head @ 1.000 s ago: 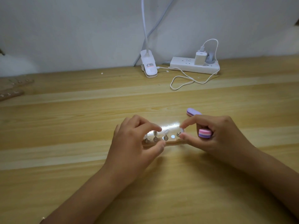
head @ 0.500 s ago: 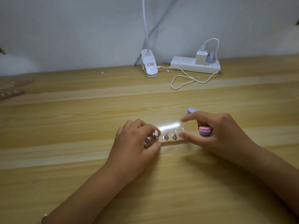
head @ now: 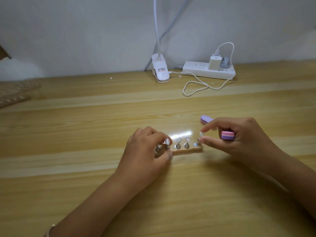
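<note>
- your left hand (head: 147,151) sits on the left end of the small wooden board (head: 187,150). its fingers (head: 153,134) curl over the top and the thumb presses the near edge, so it grips the board.
- the board lies flat on the table (head: 85,125), near the middle, between your two hands.
- a row of metal pegs (head: 186,145) stands along the board, and some carry clear tips (head: 178,139). one more peg shows under your left forefinger.
- your right hand (head: 239,139) is at the right end of the board. its thumb and forefinger are closed in a pinch on a clear nail tip (head: 201,134), just above the last peg. whether the tip touches that peg you cannot tell from here.
- the same hand also holds a pink and purple buffer (head: 227,135), tucked between the curled middle fingers. a purple end (head: 206,119) sticks out beyond your forefinger, and it looks like the far end of the same buffer.
- at the back of the table, against the wall, stands a white clip lamp (head: 160,71). to its right lies a power strip (head: 207,71) with a charger (head: 215,63) plugged in.
- a white cable (head: 196,86) loops on the table in front of the strip.
- a thin bracelet (head: 49,231) is on your left wrist.
</note>
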The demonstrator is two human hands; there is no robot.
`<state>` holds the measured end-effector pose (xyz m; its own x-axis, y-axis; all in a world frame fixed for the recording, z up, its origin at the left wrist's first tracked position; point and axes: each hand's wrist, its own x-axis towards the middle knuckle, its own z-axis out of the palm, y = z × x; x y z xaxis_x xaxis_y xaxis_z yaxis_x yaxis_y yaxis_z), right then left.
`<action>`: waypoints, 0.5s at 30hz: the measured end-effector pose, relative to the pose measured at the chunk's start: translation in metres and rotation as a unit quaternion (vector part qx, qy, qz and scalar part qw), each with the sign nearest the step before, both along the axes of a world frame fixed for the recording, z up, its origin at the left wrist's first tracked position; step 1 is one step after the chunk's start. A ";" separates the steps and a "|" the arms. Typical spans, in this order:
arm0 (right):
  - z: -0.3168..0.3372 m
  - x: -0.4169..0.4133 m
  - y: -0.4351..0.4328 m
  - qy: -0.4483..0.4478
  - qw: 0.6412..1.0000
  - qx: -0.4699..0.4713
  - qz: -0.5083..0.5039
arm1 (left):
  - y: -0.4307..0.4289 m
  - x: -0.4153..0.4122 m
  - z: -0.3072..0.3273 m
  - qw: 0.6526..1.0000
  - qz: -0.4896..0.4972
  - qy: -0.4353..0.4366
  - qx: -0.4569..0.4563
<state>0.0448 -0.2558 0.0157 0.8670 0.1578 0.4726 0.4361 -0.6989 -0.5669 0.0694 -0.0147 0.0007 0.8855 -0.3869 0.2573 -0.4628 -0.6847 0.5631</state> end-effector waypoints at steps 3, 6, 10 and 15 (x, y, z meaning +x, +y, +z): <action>0.002 -0.004 0.007 -0.016 0.996 0.081 0.032 | -0.003 -0.004 0.004 0.998 0.003 -0.062 -0.025; 0.003 -0.011 0.020 -0.016 0.989 0.130 0.064 | -0.010 -0.011 0.012 0.987 -0.053 -0.103 -0.111; 0.002 -0.019 0.037 -0.027 0.988 0.140 0.066 | -0.013 -0.014 0.012 0.970 -0.106 -0.095 -0.197; -0.003 -0.020 0.038 -0.011 0.985 0.149 0.083 | -0.013 -0.014 0.011 0.965 -0.108 -0.058 -0.234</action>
